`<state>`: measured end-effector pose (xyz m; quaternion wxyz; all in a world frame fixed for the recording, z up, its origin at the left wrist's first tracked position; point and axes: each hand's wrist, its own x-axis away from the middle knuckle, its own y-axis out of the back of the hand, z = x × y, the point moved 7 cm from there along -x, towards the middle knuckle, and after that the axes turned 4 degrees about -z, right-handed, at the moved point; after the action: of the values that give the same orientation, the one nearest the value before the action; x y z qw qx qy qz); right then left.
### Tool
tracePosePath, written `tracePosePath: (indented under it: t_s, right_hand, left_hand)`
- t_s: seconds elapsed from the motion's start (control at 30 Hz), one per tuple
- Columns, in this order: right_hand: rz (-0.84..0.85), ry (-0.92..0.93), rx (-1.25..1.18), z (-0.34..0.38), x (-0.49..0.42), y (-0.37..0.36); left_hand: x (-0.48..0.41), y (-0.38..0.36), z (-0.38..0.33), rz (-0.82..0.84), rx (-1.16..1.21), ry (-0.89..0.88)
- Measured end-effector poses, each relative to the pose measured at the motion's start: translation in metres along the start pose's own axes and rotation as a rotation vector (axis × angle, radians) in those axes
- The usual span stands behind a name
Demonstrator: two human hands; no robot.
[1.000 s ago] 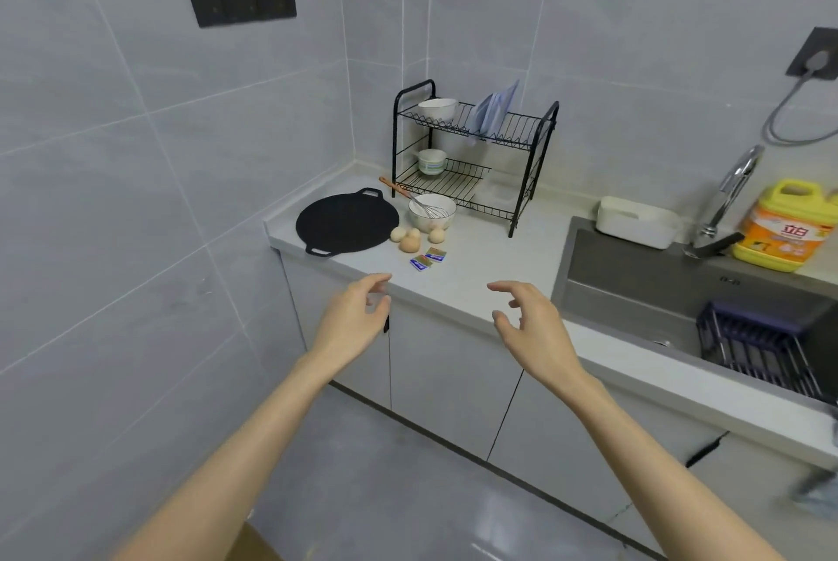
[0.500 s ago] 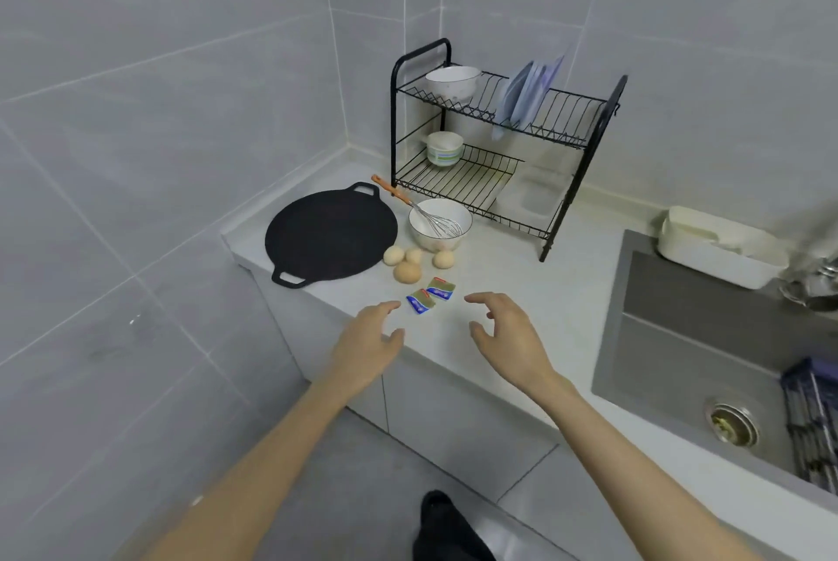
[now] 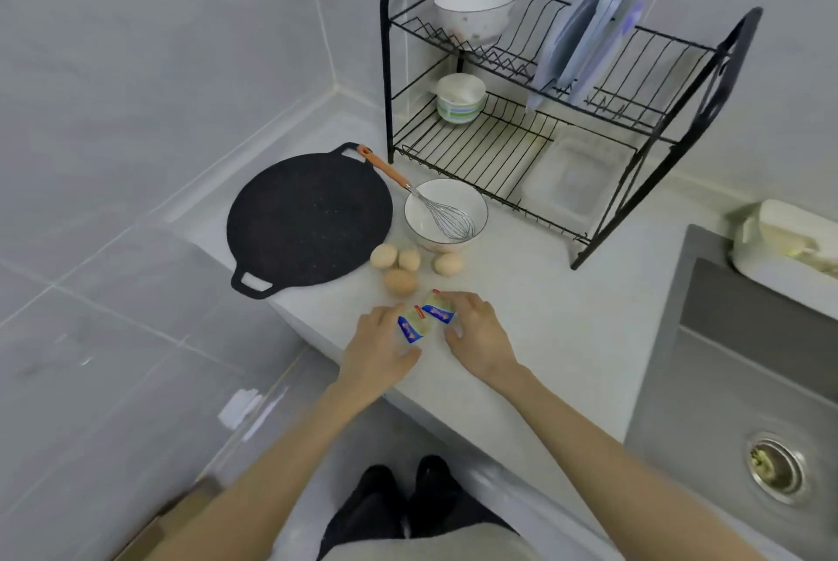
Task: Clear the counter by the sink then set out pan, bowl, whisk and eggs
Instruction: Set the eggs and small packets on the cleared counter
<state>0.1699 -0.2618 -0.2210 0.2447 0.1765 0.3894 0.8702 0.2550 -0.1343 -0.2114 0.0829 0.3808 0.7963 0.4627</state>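
hard to read: the print on the two sachets was too small to make out; only blue and red marks on clear film showed.
blurred: the plates (image 3: 585,39) standing in the top tier of the dish rack (image 3: 707,107) were smeared, so their number could not be told.
cut off: the sink (image 3: 725,356) ran out past the right edge, and the white container (image 3: 762,243) at its far corner was partly out of view, its contents unclear.
hidden: part of the left hand's fingers lay behind a sachet; whether either sachet rested on the counter (image 3: 567,334) or was lifted off it could not be told.
left hand (image 3: 378,349): half closed, thumb and curled fingers pinching the left sachet (image 3: 412,327), which was tilted.
right hand (image 3: 480,340): half closed, forefinger over and thumb under the right sachet (image 3: 437,310), pinching it.
sachets: just beside each other between the two hands, at the counter's front edge.
eggs (image 3: 401,281): four lay loose on the counter just beyond the hands, the nearest one close to the fingertips and apart from them.
bowl (image 3: 446,198): white, upright, beyond the eggs, in front of the dish rack's lower tier.
whisk (image 3: 446,220): its wire head sat in the bowl, its orange handle leaning out over the rim toward the pan.
pan (image 3: 310,223): flat, black, with two loop handles, left of the bowl and eggs, beyond and left of the left hand and well apart from it.
rack: a white bowl sat on the top tier, a small banded bowl on the lower tier.
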Motion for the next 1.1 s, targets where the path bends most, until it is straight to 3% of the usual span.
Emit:
tracePosePath:
  t_s: [0.37, 0.77, 0.97, 1.1]
  right_hand:
    - [-0.132, -0.030, 0.056, -0.006, -0.016, -0.007]
    - [-0.453, -0.405, -0.059, -0.101, 0.041, 0.086]
    - [-0.481, -0.473, -0.090, -0.147, 0.060, 0.118]
    - [-0.465, -0.506, -0.111, -0.170, 0.061, 0.127]
  left_hand:
    - [-0.030, -0.020, 0.006, -0.044, -0.005, -0.135]
    - [-0.046, -0.083, -0.093, 0.279, 0.093, -0.524]
    - [-0.050, -0.123, -0.140, 0.399, 0.160, -0.541]
    - [-0.052, -0.139, -0.157, 0.369, 0.146, -0.484]
